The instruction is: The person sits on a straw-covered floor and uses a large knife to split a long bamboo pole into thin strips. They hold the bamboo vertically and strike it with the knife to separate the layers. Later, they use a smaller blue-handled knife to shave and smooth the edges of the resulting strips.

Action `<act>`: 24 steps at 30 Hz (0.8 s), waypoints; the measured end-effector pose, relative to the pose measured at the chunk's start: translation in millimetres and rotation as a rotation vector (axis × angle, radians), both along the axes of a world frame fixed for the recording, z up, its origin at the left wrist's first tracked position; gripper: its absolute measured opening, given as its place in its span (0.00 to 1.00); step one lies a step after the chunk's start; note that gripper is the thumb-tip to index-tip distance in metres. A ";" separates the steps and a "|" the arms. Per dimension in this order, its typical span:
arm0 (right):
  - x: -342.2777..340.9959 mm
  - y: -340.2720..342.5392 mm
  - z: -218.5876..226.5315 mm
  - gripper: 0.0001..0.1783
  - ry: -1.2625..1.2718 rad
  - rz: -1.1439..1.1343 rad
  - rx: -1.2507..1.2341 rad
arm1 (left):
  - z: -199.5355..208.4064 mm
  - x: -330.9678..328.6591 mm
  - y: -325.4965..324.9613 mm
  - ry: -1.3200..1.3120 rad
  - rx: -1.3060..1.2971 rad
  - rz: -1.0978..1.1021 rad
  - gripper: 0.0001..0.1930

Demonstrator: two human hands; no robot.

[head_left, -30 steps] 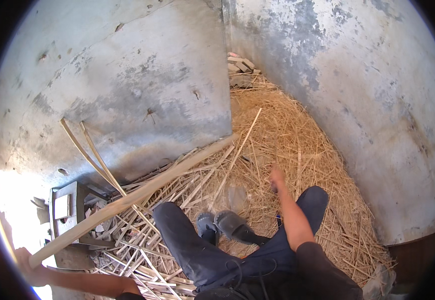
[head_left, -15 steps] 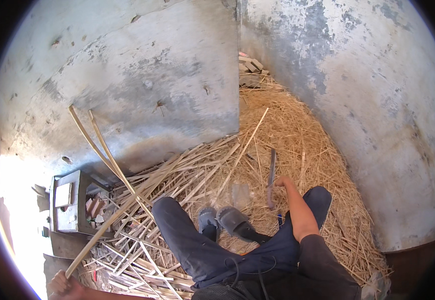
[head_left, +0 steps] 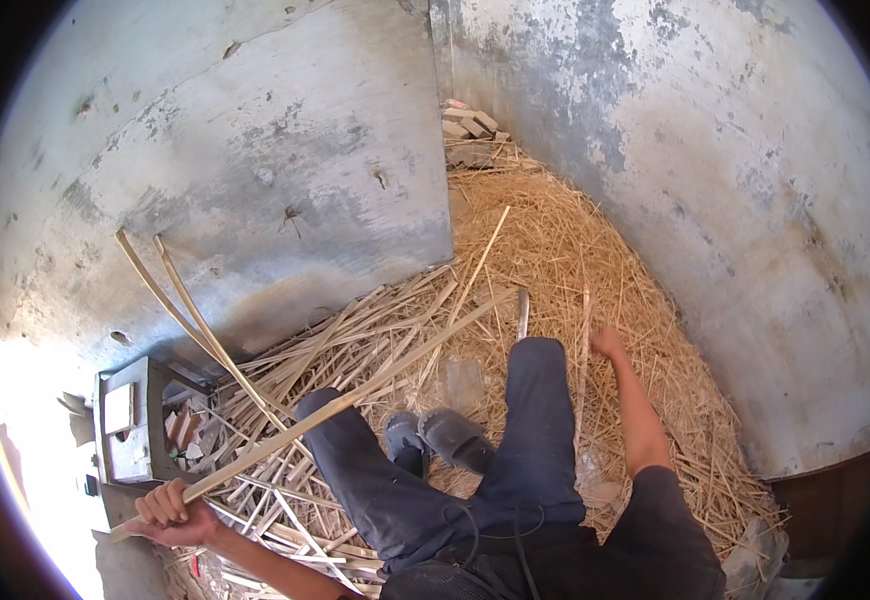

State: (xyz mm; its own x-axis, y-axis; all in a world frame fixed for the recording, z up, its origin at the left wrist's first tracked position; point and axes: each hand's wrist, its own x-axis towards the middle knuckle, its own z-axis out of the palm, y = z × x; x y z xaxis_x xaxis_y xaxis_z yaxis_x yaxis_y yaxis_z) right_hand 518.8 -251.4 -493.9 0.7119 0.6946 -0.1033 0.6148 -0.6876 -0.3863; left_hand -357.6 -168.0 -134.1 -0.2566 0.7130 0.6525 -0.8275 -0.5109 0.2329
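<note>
My left hand (head_left: pixel 170 515) is closed around the near end of a long pale bamboo strip (head_left: pixel 355 393). The strip slants up to the right across my left knee, its far end by the tip of a long narrow blade (head_left: pixel 523 312). My right knee hides the rest of that blade. Just right of this knee, my right hand (head_left: pixel 605 343) has its fingers curled in; whatever they hold, if anything, does not show. A thin upright strip (head_left: pixel 585 340) stands beside that hand.
Loose strips (head_left: pixel 295 350) lie heaped at the left, two bending up against the wall (head_left: pixel 255 150). Straw-like shavings (head_left: pixel 545 220) cover the floor ahead and right. A grey box (head_left: pixel 135 440) holding rubble stands at far left; bricks (head_left: pixel 470 125) are stacked in the back corner.
My left hand has risen, and the strip now crosses my left knee toward the blade. My right hand has moved right, away from the blade. My right knee has swung left, covering most of the blade.
</note>
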 end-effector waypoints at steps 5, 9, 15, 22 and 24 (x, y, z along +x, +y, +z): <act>-121.7 -101.1 -129.0 0.13 0.511 -0.086 -0.325 | -17.4 31.8 -2.5 -0.100 -0.117 -0.015 0.32; -229.3 -116.8 -146.3 0.14 0.556 -0.119 -0.094 | -14.3 45.5 -9.3 -0.149 -0.199 -0.010 0.31; -260.9 -114.6 -184.9 0.18 0.319 -0.154 -0.106 | -20.5 56.2 -8.2 -0.303 -0.373 0.076 0.31; -290.4 -105.5 -163.8 0.14 0.524 -0.245 -0.182 | -17.5 53.6 -16.7 -0.327 -0.317 0.065 0.31; -271.8 -115.9 -186.4 0.11 0.555 -0.277 -0.183 | -25.2 50.6 -17.1 -0.344 -0.235 -0.018 0.31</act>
State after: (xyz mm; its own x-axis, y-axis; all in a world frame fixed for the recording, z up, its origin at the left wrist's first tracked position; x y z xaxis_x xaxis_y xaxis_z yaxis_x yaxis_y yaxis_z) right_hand 247.1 -367.3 -680.4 0.6693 0.4290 -0.6066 0.1475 -0.8769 -0.4574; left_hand -307.0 -185.2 -159.3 -0.4168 0.8389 0.3499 -0.8859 -0.4611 0.0501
